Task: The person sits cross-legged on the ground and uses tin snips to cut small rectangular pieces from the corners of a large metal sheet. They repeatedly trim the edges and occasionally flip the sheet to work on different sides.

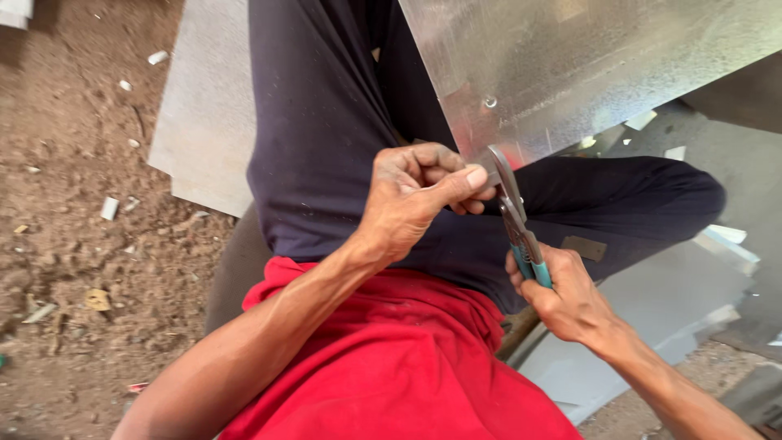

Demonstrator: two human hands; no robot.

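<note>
So here the person is sitting with a big shiny galvanized metal sheet [586, 65] propped over the lap, filling the upper right of the frame. The left hand [419, 195] is in the middle of the shot, fingers [460, 178] curled and pinching the bottom corner of that sheet. The right hand [562, 297], lower right of centre, is clenched around the teal grips of a pair of tin snips [513, 216], with the blades pointing up at the sheet's lower edge, right next to the left thumb.

As for progress, I'd say the cut is only at the very start. The blades sit at the corner and I can't see any long slit running into the metal, though the actual bite point is partly hidden behind the thumb. There's a small round dimple or rivet mark [489, 102] just above. Most of the sheet looks whole.

Around them: another grey flat panel [204, 122] lies on the dirt floor [73, 244] at upper left, with little offcuts [109, 208] scattered about, and more pale panels [676, 301] at lower right.
</note>
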